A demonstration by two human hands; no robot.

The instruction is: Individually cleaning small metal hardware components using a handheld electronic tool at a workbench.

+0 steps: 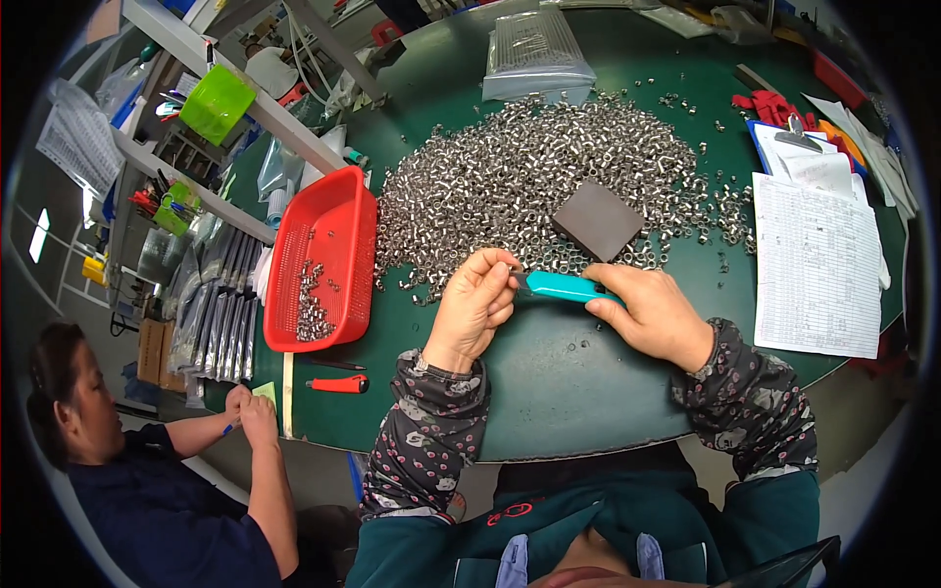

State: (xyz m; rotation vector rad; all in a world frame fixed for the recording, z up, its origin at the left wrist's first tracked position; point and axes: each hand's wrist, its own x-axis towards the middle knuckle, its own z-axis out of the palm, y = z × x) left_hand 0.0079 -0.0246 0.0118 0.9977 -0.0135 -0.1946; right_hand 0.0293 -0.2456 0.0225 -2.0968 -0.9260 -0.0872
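Observation:
My right hand (655, 312) is closed around the teal handle of a utility knife (564, 286), which lies level and points to the left. At the blade end, my left hand (477, 304) is closed in a pinch, thumb against fingers. Whatever sits in that pinch is too small and hidden to name. Just beyond both hands spreads a wide heap of small shiny metal rings (470, 186). On the heap's near right side rests a dark grey square block (599, 221). A few loose rings lie on the green table (549, 392) below the knife.
A red plastic basket (361, 265) with some rings stands left of the heap. Near it lies a red utility knife (339, 384). Printed sheets (816, 274) and a clipboard (799, 142) lie at right, beside red gloves (772, 106). Another person (176, 470) sits at left.

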